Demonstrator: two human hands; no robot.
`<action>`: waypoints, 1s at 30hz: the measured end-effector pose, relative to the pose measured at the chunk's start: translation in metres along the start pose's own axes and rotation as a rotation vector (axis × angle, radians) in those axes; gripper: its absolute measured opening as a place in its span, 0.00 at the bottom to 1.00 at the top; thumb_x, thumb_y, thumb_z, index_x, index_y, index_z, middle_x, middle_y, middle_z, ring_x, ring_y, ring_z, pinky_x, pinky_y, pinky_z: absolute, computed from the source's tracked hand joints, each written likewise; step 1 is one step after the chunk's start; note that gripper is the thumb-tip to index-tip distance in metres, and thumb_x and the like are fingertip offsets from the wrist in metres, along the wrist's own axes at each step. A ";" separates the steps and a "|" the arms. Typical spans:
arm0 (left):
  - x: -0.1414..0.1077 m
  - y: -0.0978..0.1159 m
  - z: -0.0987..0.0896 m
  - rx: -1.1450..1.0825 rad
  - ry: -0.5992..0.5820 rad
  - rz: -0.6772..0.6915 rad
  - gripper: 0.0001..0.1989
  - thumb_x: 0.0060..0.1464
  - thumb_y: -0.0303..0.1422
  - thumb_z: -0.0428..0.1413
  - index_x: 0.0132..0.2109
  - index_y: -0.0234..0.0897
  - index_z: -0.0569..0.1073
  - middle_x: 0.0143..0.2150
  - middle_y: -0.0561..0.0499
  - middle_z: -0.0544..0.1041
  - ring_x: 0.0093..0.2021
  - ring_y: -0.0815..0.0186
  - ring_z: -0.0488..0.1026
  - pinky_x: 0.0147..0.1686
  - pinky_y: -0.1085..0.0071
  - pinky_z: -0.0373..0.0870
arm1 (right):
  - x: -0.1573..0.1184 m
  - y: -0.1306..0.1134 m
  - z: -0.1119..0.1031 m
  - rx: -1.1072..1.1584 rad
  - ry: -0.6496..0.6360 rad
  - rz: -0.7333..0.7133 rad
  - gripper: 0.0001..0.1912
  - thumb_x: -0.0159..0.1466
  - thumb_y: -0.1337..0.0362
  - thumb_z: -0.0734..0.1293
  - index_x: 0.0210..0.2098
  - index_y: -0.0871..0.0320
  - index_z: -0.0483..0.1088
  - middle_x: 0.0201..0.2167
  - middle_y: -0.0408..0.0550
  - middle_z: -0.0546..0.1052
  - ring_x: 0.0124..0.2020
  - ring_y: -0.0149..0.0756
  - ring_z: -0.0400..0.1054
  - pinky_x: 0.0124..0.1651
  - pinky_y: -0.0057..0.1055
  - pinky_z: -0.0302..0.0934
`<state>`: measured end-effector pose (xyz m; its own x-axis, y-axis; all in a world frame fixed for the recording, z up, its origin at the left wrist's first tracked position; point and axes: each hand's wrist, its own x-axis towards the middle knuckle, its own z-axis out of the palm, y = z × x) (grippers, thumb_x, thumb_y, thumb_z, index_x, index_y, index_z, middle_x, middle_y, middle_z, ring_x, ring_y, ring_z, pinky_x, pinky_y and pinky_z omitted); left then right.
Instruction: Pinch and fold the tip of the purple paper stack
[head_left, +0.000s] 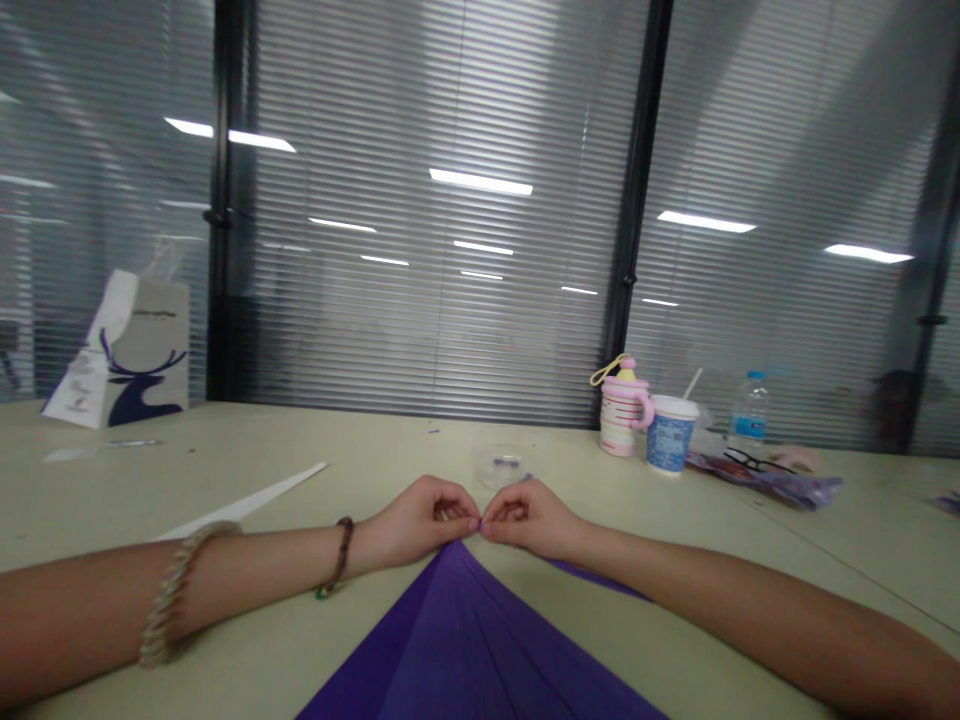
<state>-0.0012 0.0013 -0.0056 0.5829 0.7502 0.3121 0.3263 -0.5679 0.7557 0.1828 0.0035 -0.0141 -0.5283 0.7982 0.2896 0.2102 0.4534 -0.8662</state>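
Far left on the tabletop: white paper bag with a dark deer print, standing upright against the blinds. Nearer, a white paper strip lies flat, just beyond the left forearm. Left hand, two bracelets on that arm, is pinched shut on the far tip of the purple paper. The sheet fans out from that tip toward the near edge, centre of the tabletop. Right hand likewise pinches the same tip, fingertips meeting those of the left. Just beyond the hands: a clear plastic lid. Far right: pink striped cup, white-blue paper cup, water bottle, glasses.
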 end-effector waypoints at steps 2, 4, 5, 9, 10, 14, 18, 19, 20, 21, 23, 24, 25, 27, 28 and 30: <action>0.000 -0.001 0.000 -0.006 -0.002 0.001 0.12 0.45 0.37 0.54 0.31 0.29 0.72 0.24 0.51 0.73 0.25 0.72 0.66 0.25 0.79 0.60 | 0.001 0.002 0.000 0.005 0.004 -0.004 0.15 0.42 0.58 0.70 0.24 0.63 0.69 0.17 0.40 0.67 0.18 0.22 0.58 0.22 0.21 0.52; 0.000 -0.001 0.000 -0.011 -0.004 0.000 0.12 0.45 0.37 0.54 0.31 0.29 0.72 0.25 0.51 0.73 0.25 0.72 0.66 0.25 0.79 0.60 | 0.001 0.003 0.000 0.008 0.008 -0.006 0.15 0.42 0.58 0.70 0.24 0.64 0.68 0.17 0.40 0.67 0.18 0.22 0.58 0.22 0.21 0.52; 0.000 -0.001 0.000 -0.014 -0.008 -0.003 0.13 0.45 0.37 0.54 0.31 0.29 0.72 0.25 0.50 0.73 0.25 0.72 0.66 0.26 0.79 0.60 | 0.001 0.003 0.000 0.008 0.012 -0.006 0.15 0.42 0.58 0.70 0.24 0.64 0.68 0.17 0.40 0.66 0.18 0.22 0.58 0.22 0.21 0.52; 0.000 0.000 0.000 -0.033 -0.024 -0.018 0.13 0.44 0.37 0.55 0.31 0.28 0.72 0.24 0.50 0.72 0.24 0.72 0.66 0.25 0.78 0.60 | 0.001 0.002 0.000 0.011 0.028 0.014 0.16 0.40 0.59 0.71 0.23 0.64 0.67 0.16 0.39 0.65 0.17 0.21 0.57 0.21 0.20 0.51; 0.000 0.000 0.001 -0.037 -0.026 -0.021 0.13 0.44 0.37 0.55 0.31 0.28 0.72 0.24 0.50 0.72 0.24 0.72 0.65 0.25 0.78 0.60 | 0.001 0.001 0.001 0.010 0.030 0.018 0.16 0.39 0.59 0.71 0.22 0.64 0.66 0.16 0.39 0.65 0.17 0.21 0.57 0.21 0.20 0.51; 0.001 -0.002 0.001 -0.042 -0.038 -0.025 0.13 0.44 0.37 0.55 0.31 0.27 0.72 0.23 0.51 0.71 0.23 0.73 0.64 0.24 0.79 0.59 | 0.002 0.001 0.001 -0.007 0.037 0.015 0.15 0.40 0.60 0.71 0.22 0.64 0.66 0.15 0.39 0.65 0.17 0.21 0.56 0.20 0.20 0.51; 0.001 -0.004 0.000 -0.001 -0.031 0.010 0.12 0.45 0.36 0.54 0.30 0.28 0.72 0.22 0.53 0.69 0.23 0.74 0.62 0.23 0.80 0.57 | 0.001 0.002 0.000 -0.030 0.036 0.005 0.13 0.42 0.62 0.70 0.23 0.64 0.66 0.16 0.40 0.65 0.18 0.21 0.57 0.22 0.20 0.52; 0.000 -0.004 0.000 0.011 -0.025 0.021 0.12 0.46 0.36 0.54 0.30 0.28 0.71 0.22 0.53 0.68 0.23 0.74 0.62 0.23 0.80 0.56 | 0.001 0.002 0.000 -0.031 0.033 0.005 0.12 0.43 0.63 0.70 0.23 0.65 0.66 0.17 0.40 0.66 0.18 0.21 0.58 0.22 0.20 0.52; 0.000 -0.003 0.000 0.021 -0.019 0.030 0.11 0.46 0.36 0.53 0.30 0.29 0.71 0.22 0.53 0.68 0.23 0.74 0.61 0.23 0.80 0.56 | 0.001 0.002 0.000 -0.029 0.027 0.004 0.11 0.44 0.64 0.69 0.23 0.65 0.66 0.17 0.40 0.66 0.18 0.21 0.58 0.22 0.20 0.52; 0.000 -0.002 0.000 0.029 -0.015 0.036 0.11 0.47 0.36 0.53 0.29 0.29 0.70 0.22 0.54 0.68 0.23 0.74 0.61 0.23 0.80 0.56 | 0.001 0.001 0.000 -0.027 0.020 0.000 0.11 0.44 0.64 0.69 0.24 0.65 0.66 0.17 0.40 0.66 0.19 0.21 0.58 0.22 0.20 0.52; -0.001 0.000 0.001 0.043 -0.014 0.040 0.11 0.47 0.36 0.52 0.29 0.29 0.69 0.22 0.54 0.67 0.23 0.74 0.61 0.23 0.80 0.56 | 0.000 0.001 0.000 -0.019 0.001 -0.011 0.10 0.45 0.65 0.68 0.24 0.65 0.67 0.18 0.40 0.66 0.18 0.21 0.57 0.22 0.19 0.52; -0.001 0.001 0.001 0.050 -0.017 0.040 0.11 0.47 0.36 0.52 0.29 0.29 0.69 0.22 0.54 0.68 0.23 0.74 0.61 0.23 0.80 0.56 | 0.000 0.001 0.000 -0.018 -0.006 -0.019 0.09 0.45 0.65 0.68 0.25 0.65 0.67 0.18 0.41 0.66 0.18 0.20 0.57 0.22 0.19 0.52; -0.001 0.002 0.001 0.054 -0.020 0.038 0.11 0.47 0.36 0.52 0.29 0.29 0.69 0.22 0.54 0.68 0.23 0.74 0.62 0.23 0.80 0.56 | 0.001 0.001 0.000 -0.017 -0.011 -0.027 0.09 0.46 0.65 0.68 0.25 0.65 0.67 0.18 0.41 0.66 0.18 0.20 0.57 0.22 0.19 0.51; -0.001 0.003 0.001 0.051 -0.024 0.033 0.11 0.48 0.35 0.52 0.29 0.29 0.69 0.23 0.53 0.69 0.24 0.73 0.63 0.24 0.80 0.57 | 0.001 0.001 0.000 -0.018 -0.012 -0.038 0.08 0.47 0.65 0.67 0.25 0.65 0.67 0.17 0.40 0.66 0.18 0.20 0.56 0.21 0.19 0.51; 0.000 0.003 0.001 0.043 -0.026 0.030 0.11 0.48 0.35 0.51 0.30 0.29 0.69 0.24 0.52 0.70 0.25 0.73 0.63 0.25 0.79 0.58 | 0.001 0.002 0.000 -0.021 -0.012 -0.038 0.08 0.48 0.65 0.66 0.25 0.65 0.68 0.17 0.40 0.66 0.18 0.20 0.56 0.21 0.19 0.50; 0.000 0.002 0.001 0.028 -0.028 0.027 0.11 0.49 0.36 0.51 0.30 0.29 0.69 0.26 0.51 0.71 0.26 0.72 0.64 0.26 0.79 0.59 | 0.002 0.002 0.000 -0.026 -0.010 -0.034 0.07 0.49 0.65 0.65 0.24 0.65 0.68 0.17 0.41 0.66 0.18 0.21 0.56 0.21 0.19 0.50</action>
<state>0.0001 0.0004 -0.0043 0.6122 0.7249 0.3158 0.3303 -0.5974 0.7308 0.1826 0.0059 -0.0153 -0.5439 0.7782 0.3141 0.2132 0.4902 -0.8452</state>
